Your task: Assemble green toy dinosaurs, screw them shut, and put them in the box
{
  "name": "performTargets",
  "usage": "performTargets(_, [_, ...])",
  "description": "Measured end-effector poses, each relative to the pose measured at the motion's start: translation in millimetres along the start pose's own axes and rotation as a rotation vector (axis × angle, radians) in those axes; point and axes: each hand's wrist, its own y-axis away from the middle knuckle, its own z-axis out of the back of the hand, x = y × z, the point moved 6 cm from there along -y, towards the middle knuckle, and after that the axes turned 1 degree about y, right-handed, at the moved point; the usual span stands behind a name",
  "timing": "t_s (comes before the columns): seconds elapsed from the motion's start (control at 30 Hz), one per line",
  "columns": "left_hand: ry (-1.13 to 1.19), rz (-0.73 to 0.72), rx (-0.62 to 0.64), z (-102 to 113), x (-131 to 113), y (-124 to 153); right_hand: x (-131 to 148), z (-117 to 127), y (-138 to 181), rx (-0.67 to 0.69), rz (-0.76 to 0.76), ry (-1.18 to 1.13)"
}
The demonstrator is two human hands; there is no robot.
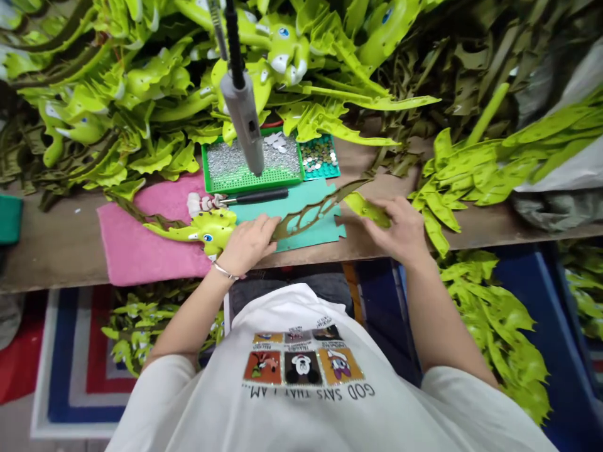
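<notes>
My left hand (252,242) is closed over the body of a lime-green plastic toy dragon (207,229), its blue eye facing up. Olive-brown openwork wing part (311,213) runs out to the right from under those fingers; whether it is fixed to the dragon is hidden. A second olive-brown strip (146,213) lies left of the head. Between the thumb and fingers of my right hand (400,229) is a flat lime-green plastic piece (367,209), near the wing part's right end. Beneath are a pink cloth (132,251) and a turquoise foam mat (306,238).
An electric screwdriver (245,125) hangs over a green tray (254,185) of small screws. Beside it sits a teal tray (325,169) of small discs. A black-handled tool (259,196) lies behind my left hand. Green parts (141,94) and brown parts (452,69) are heaped behind.
</notes>
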Motion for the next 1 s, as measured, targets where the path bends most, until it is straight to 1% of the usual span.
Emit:
performTargets(0.1, [0.105,0.011,0.034,2.4,-0.1,0.7,40.5,-20.3,-6.2,0.186,0.136,-0.317])
performTargets(0.17, [0.147,0.033,0.081,2.1,-0.5,0.4,60.3,-39.3,-7.8,0.296,0.132,-0.490])
performTargets(0.23, [0.159,0.053,0.131,1.6,-1.8,-0.4,69.6,-57.5,-8.3,0.330,0.049,-0.659])
performTargets(0.3, [0.152,0.073,0.160,2.2,-2.9,-1.5,70.2,-73.7,-6.3,0.302,-0.080,-0.842])
performTargets(0.4, [0.135,0.091,0.165,4.0,-3.9,-3.5,67.0,-96.1,3.2,0.255,-0.268,-1.107])
performTargets(0.47, [0.135,0.094,0.167,4.6,-4.8,-4.6,66.0,-107.9,10.4,0.237,-0.356,-1.217])
performTargets(0.57, [0.158,0.097,0.192,4.5,-7.0,-5.0,63.9,-117.6,15.9,0.207,-0.442,-1.269])
performTargets(0.63, [0.176,0.103,0.223,4.1,-8.8,-4.8,62.8,-119.7,14.7,0.209,-0.461,-1.280])
performTargets(0.7, [0.194,0.117,0.243,4.7,-9.4,-5.1,62.3,-119.1,11.3,0.226,-0.451,-1.289])
performTargets(0.8, [0.218,0.138,0.216,9.0,-8.0,-7.6,62.7,-115.3,7.1,0.255,-0.412,-1.276])
performTargets(0.9, [0.222,0.145,0.190,13.3,-6.5,-10.8,62.7,-110.7,6.6,0.250,-0.393,-1.259])
performTargets(1.0, [0.223,0.130,0.201,13.3,-8.7,-12.4,61.7,-110.2,8.2,0.225,-0.404,-1.276])
